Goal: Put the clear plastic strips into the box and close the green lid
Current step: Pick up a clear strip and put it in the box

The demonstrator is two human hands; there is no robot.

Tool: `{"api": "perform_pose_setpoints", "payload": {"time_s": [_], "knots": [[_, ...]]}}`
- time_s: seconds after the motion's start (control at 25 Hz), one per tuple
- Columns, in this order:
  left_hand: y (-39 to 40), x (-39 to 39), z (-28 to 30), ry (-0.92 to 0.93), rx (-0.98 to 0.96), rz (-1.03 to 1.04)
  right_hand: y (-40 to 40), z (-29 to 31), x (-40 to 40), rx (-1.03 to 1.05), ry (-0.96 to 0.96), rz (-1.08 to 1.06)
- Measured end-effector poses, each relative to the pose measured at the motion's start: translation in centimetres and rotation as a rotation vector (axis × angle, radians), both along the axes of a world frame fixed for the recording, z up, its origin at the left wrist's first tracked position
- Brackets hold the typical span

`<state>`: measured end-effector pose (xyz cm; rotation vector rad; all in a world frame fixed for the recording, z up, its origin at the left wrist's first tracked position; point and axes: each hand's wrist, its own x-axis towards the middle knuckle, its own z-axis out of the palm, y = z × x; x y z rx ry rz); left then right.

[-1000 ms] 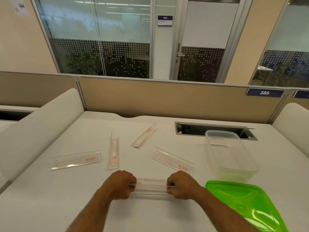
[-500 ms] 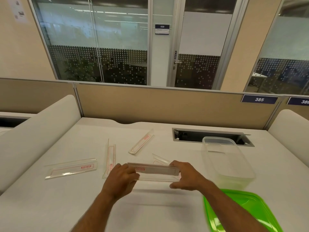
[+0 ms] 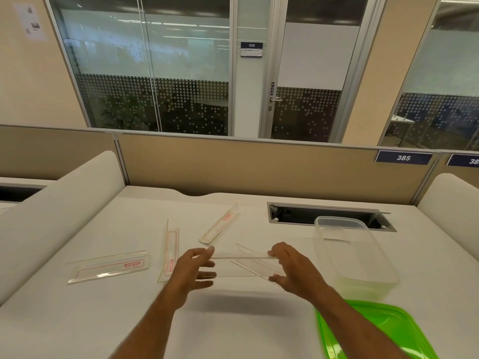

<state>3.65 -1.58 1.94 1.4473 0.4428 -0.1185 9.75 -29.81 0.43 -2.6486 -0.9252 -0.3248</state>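
Holding one clear strip (image 3: pixel 241 266) off the desk (image 3: pixel 77 320), you pinch its ends: left hand (image 3: pixel 193 270), right hand (image 3: pixel 290 268). Green lid (image 3: pixel 383 330) near your right forearm, one box (image 3: pixel 352 255) beyond right hand. Four more strips lie past your hands.

strips (image 3: pixel 243 266) x5 | box (image 3: pixel 355 255) x1 | lid (image 3: pixel 383 330) x1 | hands (image 3: pixel 190 270) x2

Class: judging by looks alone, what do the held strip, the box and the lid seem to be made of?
Held strip: likely clear rigid plastic; the desk shows through it.
Box: cloudy translucent plastic, probably; walls look frosted.
Lid: glossy translucent green plastic, with bright highlights.
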Motion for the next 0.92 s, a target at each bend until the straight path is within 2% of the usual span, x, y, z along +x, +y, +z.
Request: {"api": "perform_pose_setpoints", "payload": {"time_s": [0.08, 0.16, 0.32, 0.52, 0.92], "knots": [[-0.2, 0.2, -0.3, -0.016, -0.073, 0.026, 0.0, 0.3, -0.1, -0.03, -0.074, 0.017], [-0.3, 0.3, -0.7, -0.035, -0.134, 0.063, 0.0, 0.7, 0.0, -0.017, -0.058, 0.021], [-0.2, 0.9, -1.1, -0.103, -0.188, 0.095, 0.5, 1.8, 0.6, 0.092, 0.173, -0.013], [-0.4, 0.9, -1.2, -0.184, -0.213, 0.116, 0.6, 3.0, 1.3, 0.05, 0.308, -0.009], [-0.8, 0.7, -1.1, -0.3, -0.243, 0.094, 1.0, 3.7, 1.2, 0.0, 0.316, -0.013]]}}
